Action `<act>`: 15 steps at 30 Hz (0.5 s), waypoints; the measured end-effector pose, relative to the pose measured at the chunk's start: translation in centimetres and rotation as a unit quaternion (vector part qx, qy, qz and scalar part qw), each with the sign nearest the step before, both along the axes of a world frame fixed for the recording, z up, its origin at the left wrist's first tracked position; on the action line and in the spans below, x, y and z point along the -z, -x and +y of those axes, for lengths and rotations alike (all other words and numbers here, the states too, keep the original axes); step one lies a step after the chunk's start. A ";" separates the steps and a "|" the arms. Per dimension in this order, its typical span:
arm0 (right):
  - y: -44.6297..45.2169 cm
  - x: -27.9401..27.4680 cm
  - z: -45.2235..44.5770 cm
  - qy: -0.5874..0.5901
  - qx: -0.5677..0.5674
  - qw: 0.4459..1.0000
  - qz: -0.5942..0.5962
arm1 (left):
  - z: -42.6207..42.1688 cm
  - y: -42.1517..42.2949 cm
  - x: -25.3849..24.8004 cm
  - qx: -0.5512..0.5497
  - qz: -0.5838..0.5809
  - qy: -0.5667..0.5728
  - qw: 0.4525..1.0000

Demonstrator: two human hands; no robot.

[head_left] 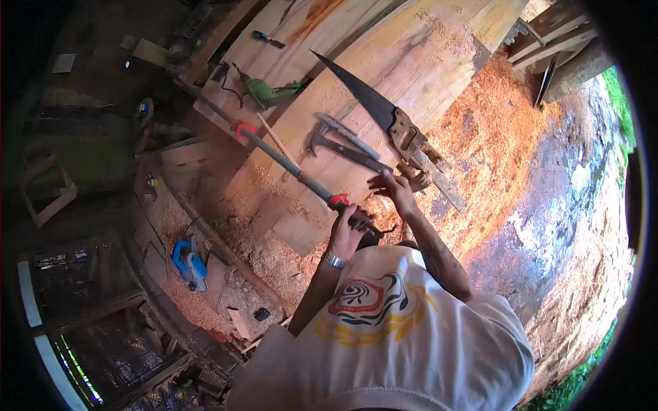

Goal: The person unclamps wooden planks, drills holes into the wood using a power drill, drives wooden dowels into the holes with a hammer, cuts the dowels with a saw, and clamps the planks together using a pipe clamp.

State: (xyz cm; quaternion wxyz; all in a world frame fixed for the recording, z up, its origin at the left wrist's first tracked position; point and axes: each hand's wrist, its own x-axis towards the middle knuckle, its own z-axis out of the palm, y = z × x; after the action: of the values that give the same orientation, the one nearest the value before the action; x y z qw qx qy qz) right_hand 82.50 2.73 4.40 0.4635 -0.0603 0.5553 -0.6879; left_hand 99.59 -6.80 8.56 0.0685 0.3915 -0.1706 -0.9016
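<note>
My left hand [345, 236], with a metal watch at the wrist, is closed around the dark handle end of a long bar clamp [281, 159]. Red fittings sit on the clamp's bar, which runs up and left across the wooden boards. My right hand [397, 190] is open, its fingers apart, by the handle end of a hammer [349, 152]; whether it touches the hammer is unclear. A long grey tool [348, 135] lies alongside the hammer. Beyond them a handsaw [370, 103] rests on the wide board [404, 68], its wooden handle towards my right hand.
A green power tool [260, 92] and a small blue-handled tool [267, 39] lie on the boards. A blue power planer [189, 264] sits at lower left. Wood offcuts [445, 185] lie right of the hammer. Orange shavings [493, 151] cover the ground at right.
</note>
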 end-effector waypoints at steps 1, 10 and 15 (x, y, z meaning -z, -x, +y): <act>-0.8 -0.7 1.6 0.052 -0.038 0.997 -0.039 | 0.1 0.4 0.5 0.005 -0.016 0.001 1.000; 0.7 -4.4 0.5 -0.104 -0.395 0.863 0.298 | -0.4 0.4 5.6 0.072 -0.029 -0.032 0.996; -1.3 -6.1 -3.4 -0.248 -0.482 0.803 0.248 | -1.7 -0.5 4.8 0.082 -0.061 0.024 0.994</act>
State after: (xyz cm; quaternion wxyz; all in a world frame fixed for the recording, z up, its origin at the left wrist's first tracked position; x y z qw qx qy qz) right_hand 83.77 -0.70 10.55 0.5808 -0.3722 0.7022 -0.1760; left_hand 100.11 -8.55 3.81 -0.0073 0.4283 -0.2275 -0.8745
